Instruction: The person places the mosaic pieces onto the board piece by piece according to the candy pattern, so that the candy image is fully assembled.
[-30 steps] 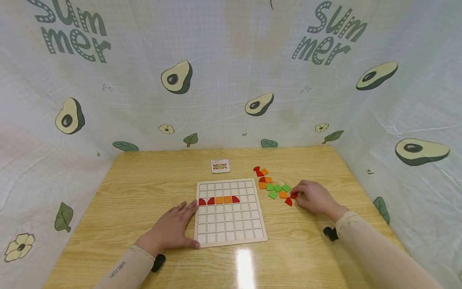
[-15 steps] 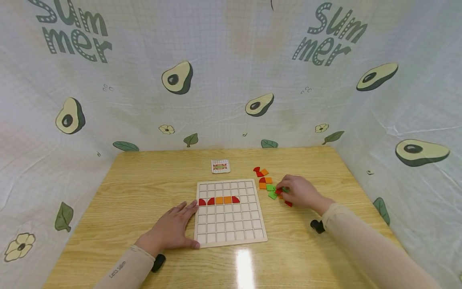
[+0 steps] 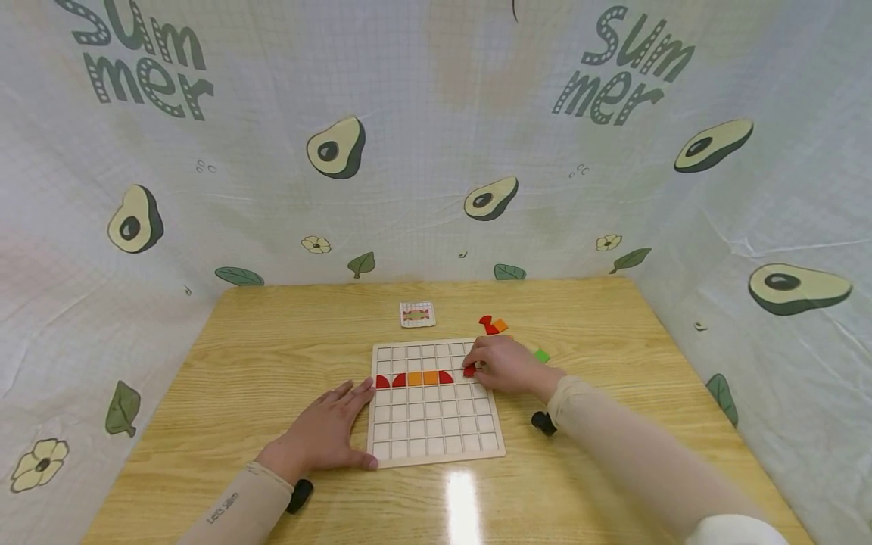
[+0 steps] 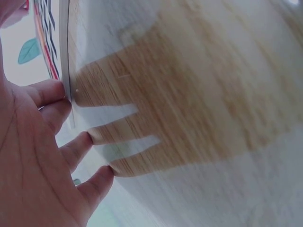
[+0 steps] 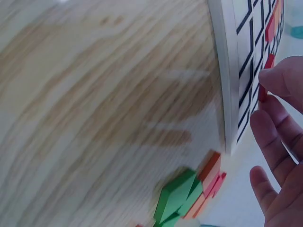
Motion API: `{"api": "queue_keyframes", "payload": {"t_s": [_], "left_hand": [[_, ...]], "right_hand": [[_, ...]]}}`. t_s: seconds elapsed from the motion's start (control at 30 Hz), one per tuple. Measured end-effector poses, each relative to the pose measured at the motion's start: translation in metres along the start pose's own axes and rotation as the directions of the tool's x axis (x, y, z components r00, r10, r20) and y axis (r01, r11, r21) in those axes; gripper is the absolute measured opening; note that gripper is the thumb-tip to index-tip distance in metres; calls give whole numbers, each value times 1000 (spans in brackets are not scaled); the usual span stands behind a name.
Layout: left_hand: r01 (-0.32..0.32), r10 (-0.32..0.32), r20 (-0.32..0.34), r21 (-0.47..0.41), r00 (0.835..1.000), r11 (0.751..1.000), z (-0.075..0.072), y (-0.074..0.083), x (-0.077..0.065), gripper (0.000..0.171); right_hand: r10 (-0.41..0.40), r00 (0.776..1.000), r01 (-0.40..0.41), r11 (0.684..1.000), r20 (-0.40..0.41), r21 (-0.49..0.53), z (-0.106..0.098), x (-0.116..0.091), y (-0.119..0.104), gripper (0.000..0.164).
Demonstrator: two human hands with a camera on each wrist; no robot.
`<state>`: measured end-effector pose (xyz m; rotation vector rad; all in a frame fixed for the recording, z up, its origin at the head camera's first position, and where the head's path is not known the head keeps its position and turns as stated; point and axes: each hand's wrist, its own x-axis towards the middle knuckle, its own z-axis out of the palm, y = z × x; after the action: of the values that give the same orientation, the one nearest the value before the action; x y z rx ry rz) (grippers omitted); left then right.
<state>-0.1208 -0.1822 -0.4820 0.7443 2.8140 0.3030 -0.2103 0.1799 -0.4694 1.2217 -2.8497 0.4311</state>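
Note:
A pale square grid board (image 3: 436, 420) lies on the wooden table. Along one of its rows sit red quarter-circle tiles, one of them at the left edge (image 3: 381, 381), and two orange square tiles (image 3: 422, 378). My left hand (image 3: 323, 431) rests against the board's left side, fingers spread; in the left wrist view its fingertips (image 4: 57, 90) meet the board's edge. Over the right part of that row, my right hand (image 3: 507, 367) pinches a red quarter-circle tile (image 3: 469, 371) between thumb and finger. The right wrist view shows this red tile (image 5: 262, 93) close over the grid.
Loose tiles lie right of the board, partly hidden by my right hand: red ones (image 3: 492, 330), an orange one (image 3: 501, 325) and a green one (image 3: 541, 356). A small pattern card (image 3: 417, 315) lies behind the board. Printed cloth (image 3: 409, 189) surrounds the table.
My right hand has carried the red tile leftward from the loose tiles to above the board's right side. My left hand and the board have stayed put.

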Motion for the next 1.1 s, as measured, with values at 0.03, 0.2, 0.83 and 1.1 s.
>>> {"api": "queue_keyframes", "payload": {"t_s": [0.03,0.2,0.83,1.1], "left_hand": [[0,0,3,3,1000,1000,0,0,0,117],[1,-1,5,-4,1000,1000,0,1,1,116],[-3,3,-27,-14,1000,1000,9,-6,2,120],[-15,15,-24,-16,1000,1000,7,-6,2,119]], "right_hand": [[-5,1000,5,1000,7,-4,2,2,-1,20],[-5,999,5,1000,38,-10,5,7,-7,19],[-35,997,34,999,71,14,7,11,-8,22],[-38,997,38,999,61,8,7,10,-9,23]]}}
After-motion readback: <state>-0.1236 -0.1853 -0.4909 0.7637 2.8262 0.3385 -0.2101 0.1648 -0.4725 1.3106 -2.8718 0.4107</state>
